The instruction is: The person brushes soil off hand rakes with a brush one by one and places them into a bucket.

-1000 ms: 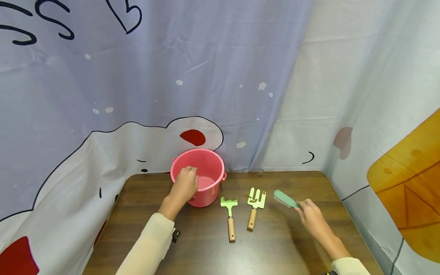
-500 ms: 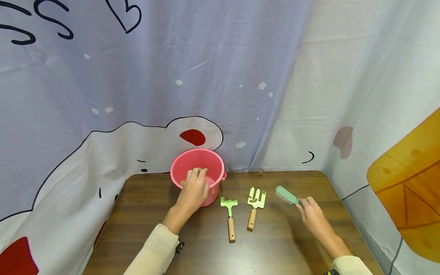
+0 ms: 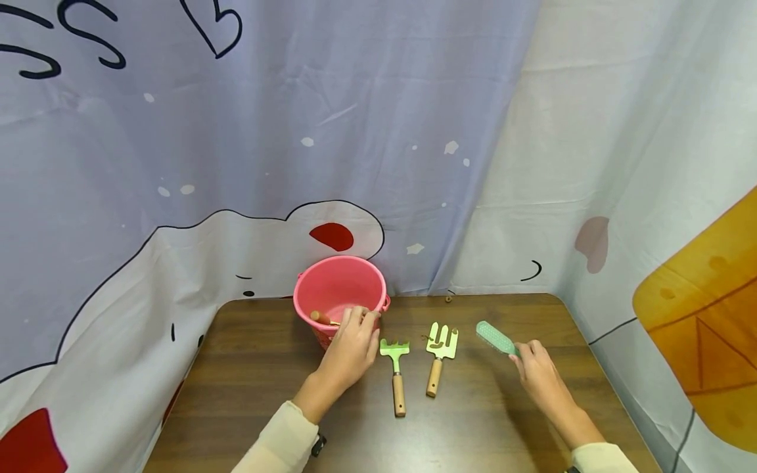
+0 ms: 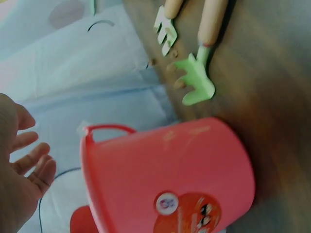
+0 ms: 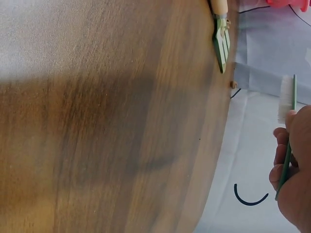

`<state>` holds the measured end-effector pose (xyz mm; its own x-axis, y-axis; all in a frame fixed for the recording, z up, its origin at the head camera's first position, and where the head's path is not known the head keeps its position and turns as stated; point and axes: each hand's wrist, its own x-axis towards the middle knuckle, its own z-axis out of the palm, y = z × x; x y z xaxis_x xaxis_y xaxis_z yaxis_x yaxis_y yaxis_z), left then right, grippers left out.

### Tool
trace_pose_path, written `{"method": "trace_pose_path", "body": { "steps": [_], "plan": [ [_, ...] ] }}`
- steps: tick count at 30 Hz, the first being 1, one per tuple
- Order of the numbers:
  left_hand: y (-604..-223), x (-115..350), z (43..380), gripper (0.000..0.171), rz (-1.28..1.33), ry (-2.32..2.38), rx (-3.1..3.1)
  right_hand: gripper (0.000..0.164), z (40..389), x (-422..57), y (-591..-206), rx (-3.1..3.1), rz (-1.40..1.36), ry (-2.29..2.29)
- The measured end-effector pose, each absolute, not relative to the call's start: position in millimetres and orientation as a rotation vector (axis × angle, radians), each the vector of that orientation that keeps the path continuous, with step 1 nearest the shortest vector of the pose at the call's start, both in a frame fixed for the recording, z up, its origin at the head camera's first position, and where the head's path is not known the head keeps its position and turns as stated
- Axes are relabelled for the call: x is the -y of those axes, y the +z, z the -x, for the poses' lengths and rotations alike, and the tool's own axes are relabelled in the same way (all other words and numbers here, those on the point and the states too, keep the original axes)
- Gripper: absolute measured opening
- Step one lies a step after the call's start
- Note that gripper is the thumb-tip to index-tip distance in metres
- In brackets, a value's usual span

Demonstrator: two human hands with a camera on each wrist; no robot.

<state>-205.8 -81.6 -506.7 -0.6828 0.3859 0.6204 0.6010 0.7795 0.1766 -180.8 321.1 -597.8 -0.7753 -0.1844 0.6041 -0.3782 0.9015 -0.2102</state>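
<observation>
In the head view my left hand (image 3: 353,345) is over the near right rim of a pink bucket (image 3: 340,282). Its fingers look loosely bent and free of any object in the left wrist view. A tool with a wooden handle (image 3: 320,317) and a thin shaft shows at the bucket's near rim; its other end is hidden. My right hand (image 3: 538,369) grips the handle of a green brush (image 3: 495,337), holding it above the table. White bristles (image 5: 286,99) show in the right wrist view.
A small green rake (image 3: 395,378) and a pale green hand fork (image 3: 439,358) lie on the brown table (image 3: 254,387), right of the bucket. Small brown bits lie around the fork, and one (image 3: 447,299) sits at the back edge. A printed curtain (image 3: 408,131) hangs behind.
My left hand has moved right and nearer across the bucket's mouth, exposing the wooden handle. In my right hand, the brush has shifted slightly right and turned a little.
</observation>
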Motion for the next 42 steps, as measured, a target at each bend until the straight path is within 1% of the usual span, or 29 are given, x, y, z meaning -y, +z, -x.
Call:
{"method": "trace_pose_path", "body": {
  "steps": [6, 11, 15, 21, 27, 29, 36, 42],
  "plan": [
    [-527, 73, 195, 0.017, 0.835, -0.472, 2.367, 0.029, 181, -319, -598, 2.447, -0.431, 0.425],
    [-548, 67, 191, 0.014, 0.882, -0.402, 2.381, 0.033, 182, -318, -601, 2.408, -0.457, 0.417],
    [-567, 63, 191, 0.015, 0.858, -0.370, 2.475, 0.032, 182, -317, -601, 2.404, -0.447, 0.431],
    [-598, 58, 193, 0.025, 0.759, -0.364, 2.681, 0.033, 183, -317, -597, 2.440, -0.417, 0.454],
    [-621, 46, 193, 0.032, 0.646, -0.410, 2.872, 0.040, 185, -320, -594, 2.417, -0.435, 0.475],
    [-626, 43, 194, 0.036, 0.580, -0.450, 2.931, 0.040, 186, -320, -594, 2.411, -0.446, 0.472],
    [-640, 33, 198, 0.055, 0.350, -0.565, 3.014, 0.035, 186, -320, -593, 2.432, -0.462, 0.487],
    [-644, 24, 198, 0.060, 0.242, -0.559, 3.040, 0.034, 187, -320, -592, 2.436, -0.455, 0.494]
  ]
}}
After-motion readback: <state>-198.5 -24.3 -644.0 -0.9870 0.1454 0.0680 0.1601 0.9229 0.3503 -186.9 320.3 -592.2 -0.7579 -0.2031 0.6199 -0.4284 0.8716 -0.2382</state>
